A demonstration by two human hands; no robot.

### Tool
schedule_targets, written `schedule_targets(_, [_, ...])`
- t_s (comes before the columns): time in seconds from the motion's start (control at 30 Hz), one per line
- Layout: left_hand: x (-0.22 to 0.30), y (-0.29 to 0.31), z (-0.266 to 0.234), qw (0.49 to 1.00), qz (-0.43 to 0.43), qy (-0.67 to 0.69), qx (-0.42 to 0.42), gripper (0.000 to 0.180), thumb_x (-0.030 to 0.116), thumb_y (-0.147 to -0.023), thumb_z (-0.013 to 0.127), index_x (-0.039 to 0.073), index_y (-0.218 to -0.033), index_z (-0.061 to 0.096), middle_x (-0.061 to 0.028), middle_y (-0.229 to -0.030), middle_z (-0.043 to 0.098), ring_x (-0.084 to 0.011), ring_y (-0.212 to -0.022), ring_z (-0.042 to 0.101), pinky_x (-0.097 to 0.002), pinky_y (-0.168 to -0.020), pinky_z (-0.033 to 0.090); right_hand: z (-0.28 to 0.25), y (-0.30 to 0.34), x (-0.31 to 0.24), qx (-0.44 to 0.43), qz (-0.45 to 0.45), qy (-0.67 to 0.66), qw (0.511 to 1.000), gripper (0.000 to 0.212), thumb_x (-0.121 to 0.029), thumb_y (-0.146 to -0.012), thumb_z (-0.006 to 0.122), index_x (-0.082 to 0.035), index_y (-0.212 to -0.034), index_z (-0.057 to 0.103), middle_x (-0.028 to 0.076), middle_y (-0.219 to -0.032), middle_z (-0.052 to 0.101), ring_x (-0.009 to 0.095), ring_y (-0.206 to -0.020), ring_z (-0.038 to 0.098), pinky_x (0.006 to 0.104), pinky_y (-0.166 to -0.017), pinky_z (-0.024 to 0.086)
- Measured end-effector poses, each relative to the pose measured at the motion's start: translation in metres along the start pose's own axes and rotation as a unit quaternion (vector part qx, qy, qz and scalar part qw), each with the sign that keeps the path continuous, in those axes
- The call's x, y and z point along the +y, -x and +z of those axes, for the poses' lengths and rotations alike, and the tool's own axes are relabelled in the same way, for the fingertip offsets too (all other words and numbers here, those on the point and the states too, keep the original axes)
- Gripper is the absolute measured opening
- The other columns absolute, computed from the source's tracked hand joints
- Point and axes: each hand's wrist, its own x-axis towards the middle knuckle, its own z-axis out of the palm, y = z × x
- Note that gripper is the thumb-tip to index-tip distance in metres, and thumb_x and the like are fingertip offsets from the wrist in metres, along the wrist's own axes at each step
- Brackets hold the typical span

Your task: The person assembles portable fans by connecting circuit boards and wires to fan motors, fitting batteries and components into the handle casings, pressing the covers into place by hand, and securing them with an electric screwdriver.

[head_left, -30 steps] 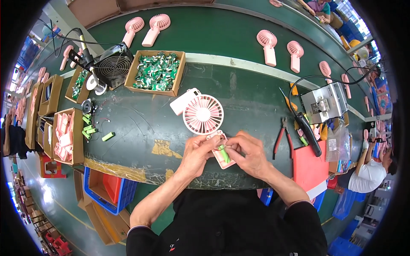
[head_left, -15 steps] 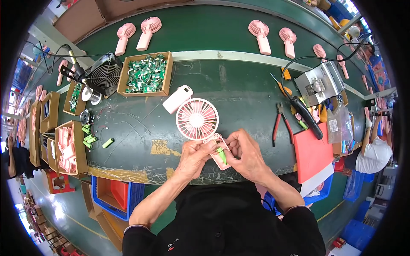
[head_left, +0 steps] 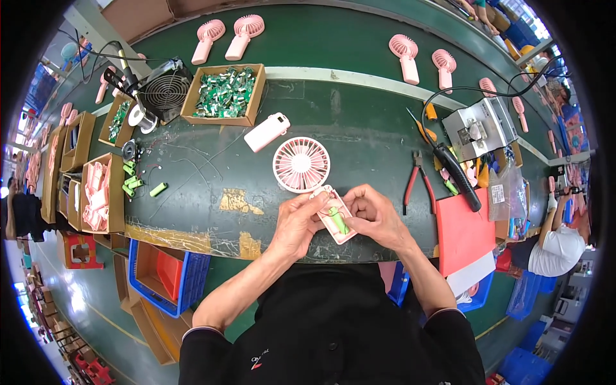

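Note:
A pink handheld fan lies on the bench in front of me, its round grille away from me and its opened handle toward me. In the handle's hollow is a green battery cell, slightly tilted, with thin wires near it. My left hand is closed on the handle's left side, thumb on its upper end. My right hand has its fingers curled and its thumb at the handle's right edge, beside the cell. A loose pink handle cover lies beyond the grille.
A box of green circuit boards stands at the back left, near a black fan unit and solder spool. Pink parts fill a carton at left. Red-handled pliers and a red sheet lie at right. Finished fans line the belt behind.
The green cell now lies further down in the handle, more of it in sight. My right hand has shifted slightly outward from it. The fans on the belt have moved right.

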Motion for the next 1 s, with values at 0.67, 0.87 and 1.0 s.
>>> schedule_targets(0.67, [0.0,-0.006,-0.02,0.991,0.123,-0.055,0.028,0.032,0.019,-0.097,0.057,-0.008,-0.112,0.061,-0.0172,-0.107,0.066,-0.0214,-0.095,0.066,-0.0366,-0.083,0.056,0.019,-0.042,-0.001,0.028,0.096,-0.013,0.995,0.025,-0.004,-0.086,0.064,-0.002,-0.105,0.048,0.005,-0.09,0.06,0.009,-0.073,0.058,0.0226,-0.056,0.045])
schedule_targets(0.87, [0.006,0.001,-0.016,0.971,0.177,-0.156,0.026,0.029,0.018,-0.096,0.06,-0.009,-0.106,0.063,-0.0087,-0.086,0.07,-0.0101,-0.079,0.063,-0.025,-0.072,0.049,0.023,-0.049,-0.014,-0.034,0.154,0.093,0.983,0.024,-0.001,-0.087,0.055,0.001,-0.109,0.045,0.01,-0.095,0.06,0.014,-0.075,0.06,0.0261,-0.055,0.05])
schedule_targets(1.0, [0.0,0.006,-0.025,0.98,0.168,-0.092,0.06,0.026,0.016,-0.094,0.06,-0.007,-0.107,0.064,-0.012,-0.094,0.07,-0.0131,-0.083,0.065,-0.0289,-0.078,0.051,0.027,-0.048,0.001,-0.057,0.106,0.115,0.986,0.028,-0.003,-0.086,0.056,0.0,-0.112,0.046,0.011,-0.096,0.06,0.013,-0.08,0.06,0.0272,-0.061,0.051])
